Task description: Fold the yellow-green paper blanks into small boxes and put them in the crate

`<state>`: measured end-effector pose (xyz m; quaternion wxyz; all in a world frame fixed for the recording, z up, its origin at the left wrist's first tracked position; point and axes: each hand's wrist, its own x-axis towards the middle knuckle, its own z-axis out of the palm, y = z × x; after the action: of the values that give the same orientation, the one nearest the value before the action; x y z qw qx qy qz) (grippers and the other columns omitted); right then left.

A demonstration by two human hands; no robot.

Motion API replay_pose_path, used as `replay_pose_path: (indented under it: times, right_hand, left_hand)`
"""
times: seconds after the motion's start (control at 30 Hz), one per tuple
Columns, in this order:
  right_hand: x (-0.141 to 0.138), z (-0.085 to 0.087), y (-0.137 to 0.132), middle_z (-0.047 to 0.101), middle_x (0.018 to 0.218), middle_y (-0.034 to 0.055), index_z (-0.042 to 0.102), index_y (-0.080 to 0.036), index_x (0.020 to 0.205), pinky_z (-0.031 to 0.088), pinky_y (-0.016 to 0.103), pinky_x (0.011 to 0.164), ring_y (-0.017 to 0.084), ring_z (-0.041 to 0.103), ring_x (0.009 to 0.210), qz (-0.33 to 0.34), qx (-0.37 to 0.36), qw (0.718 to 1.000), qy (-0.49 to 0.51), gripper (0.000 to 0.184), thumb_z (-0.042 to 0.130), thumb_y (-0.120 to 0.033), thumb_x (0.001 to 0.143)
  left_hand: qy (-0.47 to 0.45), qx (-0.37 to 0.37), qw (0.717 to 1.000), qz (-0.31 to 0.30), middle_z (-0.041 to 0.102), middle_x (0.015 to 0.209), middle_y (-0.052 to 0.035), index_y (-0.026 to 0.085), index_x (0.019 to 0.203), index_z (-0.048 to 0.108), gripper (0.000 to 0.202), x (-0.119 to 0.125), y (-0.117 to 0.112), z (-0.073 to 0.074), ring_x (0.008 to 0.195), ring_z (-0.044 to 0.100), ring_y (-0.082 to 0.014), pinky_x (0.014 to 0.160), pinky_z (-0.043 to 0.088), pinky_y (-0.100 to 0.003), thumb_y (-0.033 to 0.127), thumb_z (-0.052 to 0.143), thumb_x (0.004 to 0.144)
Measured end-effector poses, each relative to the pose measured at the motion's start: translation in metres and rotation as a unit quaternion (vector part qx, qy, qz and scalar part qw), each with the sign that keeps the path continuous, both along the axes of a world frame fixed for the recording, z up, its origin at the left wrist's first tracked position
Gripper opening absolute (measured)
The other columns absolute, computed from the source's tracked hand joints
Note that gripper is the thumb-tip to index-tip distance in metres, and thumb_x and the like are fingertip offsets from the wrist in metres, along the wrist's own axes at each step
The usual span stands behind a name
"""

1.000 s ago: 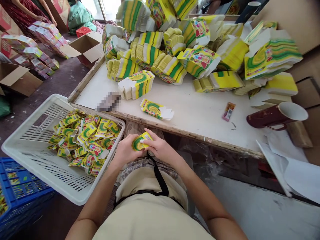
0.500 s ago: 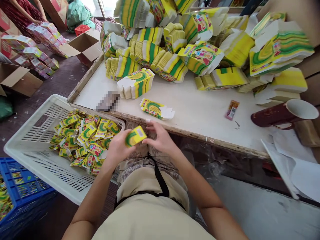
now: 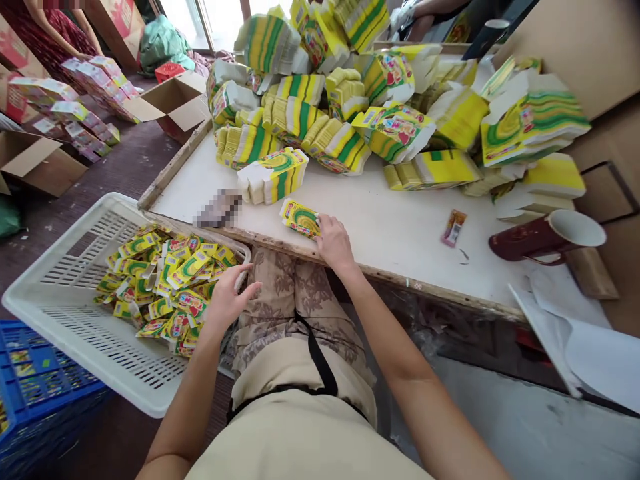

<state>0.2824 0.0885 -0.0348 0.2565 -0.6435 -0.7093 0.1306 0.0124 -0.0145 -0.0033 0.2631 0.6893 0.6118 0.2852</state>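
My left hand [image 3: 231,295] is held over the right edge of the white plastic basket [image 3: 55,267]. Nothing is in it, and its thumb and fingers are apart. Many small yellow-and-green boxes [image 3: 189,268] lie heaped in that basket. At the table's front edge my right hand [image 3: 335,241] has its fingers closed on the right end of a small flat carton [image 3: 300,219], covering the end flaps. Just behind lies a bundle of flat cartons [image 3: 280,175] with white flaps facing left.
Stacked bundles of yellow cartons [image 3: 300,100] fill the back of the white table [image 3: 370,223]. A maroon mug [image 3: 530,239] lies tipped at right, near a small sachet [image 3: 453,228]. A blue crate [image 3: 45,387] stands lower left. Another person's arm [image 3: 60,30] shows upper left.
The small box has left my left hand, which has opened and moved slightly left. My right hand has reached forward onto the flat carton on the table.
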Motion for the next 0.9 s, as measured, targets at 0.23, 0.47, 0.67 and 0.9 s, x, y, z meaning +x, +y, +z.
replay_pose_path:
  times: [0.23,0.47,0.67,0.9]
  right_hand:
    - [-0.001,0.000,0.006,0.064,0.110,0.0165,0.052,-0.013,0.122,0.047,0.047,0.094,0.032,0.058,0.103,-0.004,-0.004,1.000,0.009,0.049,0.060,-0.002,0.075]
    - [0.002,-0.001,0.006,0.062,0.106,0.0132,0.048,-0.016,0.115,0.050,0.043,0.090,0.028,0.059,0.101,-0.005,0.007,0.995,0.094,0.049,0.059,-0.002,0.070]
    - [0.010,0.006,0.008,0.064,0.086,0.0026,0.046,-0.021,0.106,0.053,0.034,0.073,0.019,0.063,0.077,-0.021,-0.011,0.955,0.295,0.040,0.063,-0.010,0.071]
    - [-0.030,0.039,-0.064,0.066,0.086,-0.0002,0.045,-0.026,0.104,0.052,0.028,0.065,0.016,0.065,0.072,0.131,-0.070,0.861,0.486,0.034,0.070,-0.026,0.080]
  left_hand:
    - [-0.067,-0.024,0.996,-0.057,0.071,0.118,-0.0107,0.021,0.119,0.065,0.041,0.024,0.001,-0.004,0.109,0.068,-0.0255,0.096,0.054,-0.044,0.044,0.067,0.086]
    - [-0.127,-0.065,0.988,-0.064,0.073,0.116,-0.0099,0.020,0.116,0.066,0.037,0.042,0.003,0.000,0.105,0.069,-0.0236,0.095,0.055,-0.042,0.039,0.069,0.084]
    - [-0.191,-0.109,0.972,-0.086,0.074,0.108,-0.0099,0.019,0.114,0.067,0.036,0.061,0.009,0.005,0.102,0.070,-0.0232,0.096,0.055,-0.042,0.038,0.070,0.083]
    - [-0.553,-0.037,0.832,0.019,0.068,0.122,-0.0094,0.024,0.119,0.063,0.056,0.090,0.022,0.006,0.116,0.064,-0.0261,0.096,0.054,-0.040,0.058,0.073,0.076]
